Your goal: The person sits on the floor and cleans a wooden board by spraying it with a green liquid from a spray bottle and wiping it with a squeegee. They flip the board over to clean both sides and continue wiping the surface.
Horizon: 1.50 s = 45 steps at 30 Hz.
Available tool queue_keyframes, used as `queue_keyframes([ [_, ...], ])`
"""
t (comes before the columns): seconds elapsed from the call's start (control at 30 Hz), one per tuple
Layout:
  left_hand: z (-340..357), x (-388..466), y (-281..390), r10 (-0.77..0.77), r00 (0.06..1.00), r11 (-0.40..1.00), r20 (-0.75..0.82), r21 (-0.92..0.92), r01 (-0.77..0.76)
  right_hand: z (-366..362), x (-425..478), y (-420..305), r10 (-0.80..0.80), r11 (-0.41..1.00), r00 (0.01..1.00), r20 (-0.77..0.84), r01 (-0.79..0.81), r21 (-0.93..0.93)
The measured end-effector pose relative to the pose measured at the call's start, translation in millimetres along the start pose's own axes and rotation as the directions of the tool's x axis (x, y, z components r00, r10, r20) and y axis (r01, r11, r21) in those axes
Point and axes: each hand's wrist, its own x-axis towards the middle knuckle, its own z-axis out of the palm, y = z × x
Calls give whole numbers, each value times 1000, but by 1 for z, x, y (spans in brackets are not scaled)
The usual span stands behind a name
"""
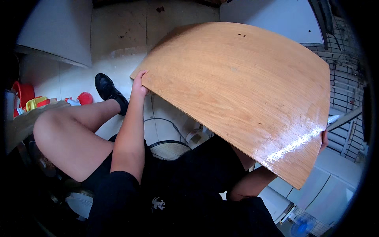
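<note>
A large wood-grain board (231, 80) hangs tilted in front of my body, held up between both hands. My left hand (139, 83) grips its near edge close to the left corner, with the thumb on the upper face. On the far right, my right hand (324, 141) holds the right edge; only some fingers show, and the board hides my right forearm. Two small dark holes mark the board near its top edge. Light glares off its lower right corner, and the surface looks worn in spots.
Beneath lies a tiled floor (118, 56) with a round-rimmed container (168, 149) between my legs. Red and yellow plastic items (37, 102) sit at left. White panels (59, 29) stand at upper left and upper right. Along the right are a black wire grid (345, 91) and a blue fan (302, 226).
</note>
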Motion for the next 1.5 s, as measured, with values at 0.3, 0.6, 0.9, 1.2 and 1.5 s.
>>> queue_keyframes([
  [0.3,-4,-2,12,28,999,997,40,72,-31,-34,-37,6,311,937,950,25,-311,160],
  [0.6,-4,7,21,74,997,984,-31,165,-68,-74,-60,33,199,980,980,-4,-199,-28],
  [0.9,34,-30,23,159,986,968,49,189,-166,-87,-58,83,-13,973,999,-42,3,-231],
  [1.2,22,-19,-40,175,969,984,175,-48,-169,-61,-43,48,448,744,761,470,-609,276],
  [1.5,22,18,-77,-22,993,986,120,165,2,-57,-52,70,348,905,931,110,-364,219],
])
